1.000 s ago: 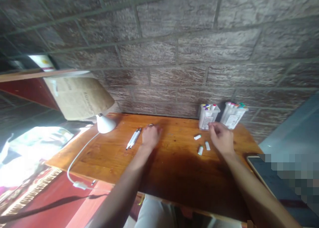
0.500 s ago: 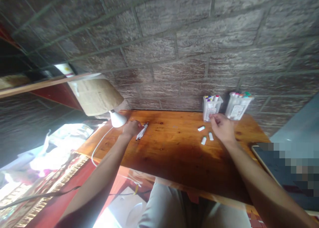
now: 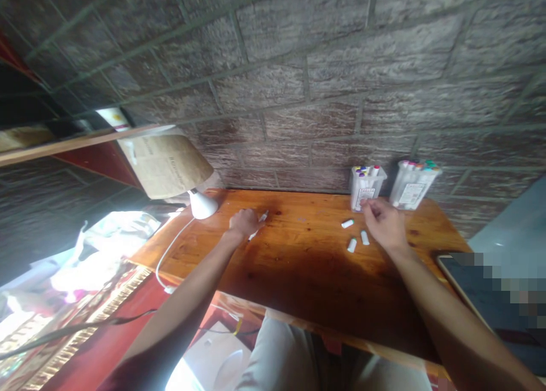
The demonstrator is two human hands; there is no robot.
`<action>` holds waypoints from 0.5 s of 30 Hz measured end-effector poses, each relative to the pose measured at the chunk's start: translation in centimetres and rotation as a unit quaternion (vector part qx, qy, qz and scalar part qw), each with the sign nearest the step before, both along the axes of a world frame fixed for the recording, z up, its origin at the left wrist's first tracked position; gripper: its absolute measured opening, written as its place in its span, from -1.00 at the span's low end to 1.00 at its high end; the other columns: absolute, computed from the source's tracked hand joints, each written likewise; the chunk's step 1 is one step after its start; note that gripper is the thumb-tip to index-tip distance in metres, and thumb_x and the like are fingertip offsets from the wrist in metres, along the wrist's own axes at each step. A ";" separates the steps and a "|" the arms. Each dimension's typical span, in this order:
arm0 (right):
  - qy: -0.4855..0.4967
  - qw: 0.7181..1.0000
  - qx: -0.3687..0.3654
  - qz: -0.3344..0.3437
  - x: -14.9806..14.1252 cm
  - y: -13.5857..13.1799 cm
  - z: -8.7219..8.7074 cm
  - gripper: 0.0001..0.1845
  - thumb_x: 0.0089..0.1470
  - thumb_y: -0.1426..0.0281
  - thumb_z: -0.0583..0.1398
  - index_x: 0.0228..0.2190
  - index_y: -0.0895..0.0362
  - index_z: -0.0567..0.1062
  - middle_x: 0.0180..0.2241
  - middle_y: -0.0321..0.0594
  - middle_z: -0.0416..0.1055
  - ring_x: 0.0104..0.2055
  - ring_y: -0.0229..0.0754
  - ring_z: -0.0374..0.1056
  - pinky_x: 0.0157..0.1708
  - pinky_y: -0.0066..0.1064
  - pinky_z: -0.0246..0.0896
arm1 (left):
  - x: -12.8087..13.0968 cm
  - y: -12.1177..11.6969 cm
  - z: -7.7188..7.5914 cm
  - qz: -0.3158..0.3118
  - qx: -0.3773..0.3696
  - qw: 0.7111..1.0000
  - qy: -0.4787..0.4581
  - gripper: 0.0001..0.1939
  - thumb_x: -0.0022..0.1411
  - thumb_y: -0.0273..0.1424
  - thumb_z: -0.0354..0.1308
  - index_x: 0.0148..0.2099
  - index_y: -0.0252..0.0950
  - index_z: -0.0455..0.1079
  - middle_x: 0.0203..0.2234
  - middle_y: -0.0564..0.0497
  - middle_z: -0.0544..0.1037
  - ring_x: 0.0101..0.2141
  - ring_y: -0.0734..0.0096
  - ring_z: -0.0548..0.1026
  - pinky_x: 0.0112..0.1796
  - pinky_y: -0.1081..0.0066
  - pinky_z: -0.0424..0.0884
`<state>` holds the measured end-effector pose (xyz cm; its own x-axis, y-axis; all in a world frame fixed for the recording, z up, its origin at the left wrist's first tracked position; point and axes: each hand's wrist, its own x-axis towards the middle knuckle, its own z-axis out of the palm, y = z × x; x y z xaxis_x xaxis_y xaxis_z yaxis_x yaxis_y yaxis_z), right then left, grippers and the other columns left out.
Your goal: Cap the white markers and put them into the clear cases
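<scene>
My left hand (image 3: 244, 222) is over the left part of the table with its fingers curled. A slim white marker (image 3: 253, 235) with a dark tip shows along its right side, slanting between the fingers and the tabletop; a second one is not clearly visible. My right hand (image 3: 386, 223) is closed in a pinch just in front of a clear plastic box of markers (image 3: 365, 190). Whatever its fingertips hold is too small to make out. Left of that hand lie three short white caps (image 3: 352, 244) with traces of green at some ends.
A second clear box of markers (image 3: 413, 187) stands behind my right hand. At the left is a lamp (image 3: 203, 206) with a paper shade and a white cord. The wooden table (image 3: 298, 254) meets a stone wall; a dark flat screen-like panel (image 3: 473, 288) is at right.
My left hand first moved left to the two markers, then came back right with the marker shifting along. My right hand has stayed by the box, still pinched. The view has turned slightly.
</scene>
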<state>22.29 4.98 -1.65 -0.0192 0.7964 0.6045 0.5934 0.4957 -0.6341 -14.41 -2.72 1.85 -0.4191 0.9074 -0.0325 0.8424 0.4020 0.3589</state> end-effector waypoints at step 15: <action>-0.037 0.995 -0.091 0.031 0.8 0.8 -0.4 -0.56 0.16 0.10 0.09 -0.43 0.14 0.60 -0.55 -0.19 0.52 -0.57 -0.18 0.33 -0.49 -0.37 0.15 | 11.4 5.2 -1.0 -0.174 0.176 0.690 -0.680 -0.58 -0.02 -0.18 0.41 -0.21 -0.39 0.52 -0.40 -0.11 0.64 -0.51 0.56 0.44 -0.44 0.54 0.34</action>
